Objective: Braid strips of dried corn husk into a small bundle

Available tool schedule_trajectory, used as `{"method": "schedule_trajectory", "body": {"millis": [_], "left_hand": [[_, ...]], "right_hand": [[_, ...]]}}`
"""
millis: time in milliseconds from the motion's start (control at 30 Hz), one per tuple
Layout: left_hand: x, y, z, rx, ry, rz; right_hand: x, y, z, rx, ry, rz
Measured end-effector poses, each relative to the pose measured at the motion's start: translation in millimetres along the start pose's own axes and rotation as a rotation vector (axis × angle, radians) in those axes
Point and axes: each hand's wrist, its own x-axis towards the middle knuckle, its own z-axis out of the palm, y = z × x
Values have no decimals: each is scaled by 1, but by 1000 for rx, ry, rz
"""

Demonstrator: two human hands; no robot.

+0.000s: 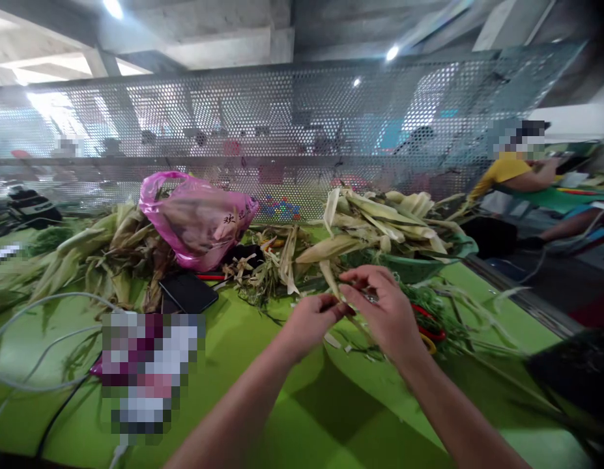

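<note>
Over the green table, my left hand (315, 326) and my right hand (382, 303) come close together around a pale dried corn husk (330, 275). The left fingers are closed in a pinch on the husk's lower part. My right thumb and fingers curl in from the other side and also grip it. Its upper end points away from me, towards a heap of corn husks (380, 218) lying in a green basket (465, 251). Fingers partly hide the lower end. Below the hands, small husk scraps (348, 344) lie on the table.
A pink plastic bag (199, 221) stands beside leafy husks (118, 260). Nearby are a black phone (189, 292), white cables (42, 296) and a blurred-out item (150, 365). Green strands (458, 326) lie right of my hands. A perforated metal screen (243, 124) rises behind; a person in a yellow sleeve (509, 168) sits far right.
</note>
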Motion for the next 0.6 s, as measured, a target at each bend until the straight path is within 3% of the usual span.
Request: {"method": "schedule_trajectory", "body": {"millis": [100, 200, 300, 467, 600], "left_hand": [[0, 3, -4, -185, 88, -8], [1, 3, -8, -317, 163, -34], [1, 2, -10, -385, 159, -49], [0, 5, -12, -353, 108, -61], [0, 7, -12, -346, 184, -51]], "right_hand": [[0, -1, -4, -33, 78, 21], [-2, 1, -2, 27, -115, 155], [-3, 4, 2, 84, -256, 251], [-2, 6, 5, 103, -250, 221], [-4, 6, 6, 61, -249, 188]]}}
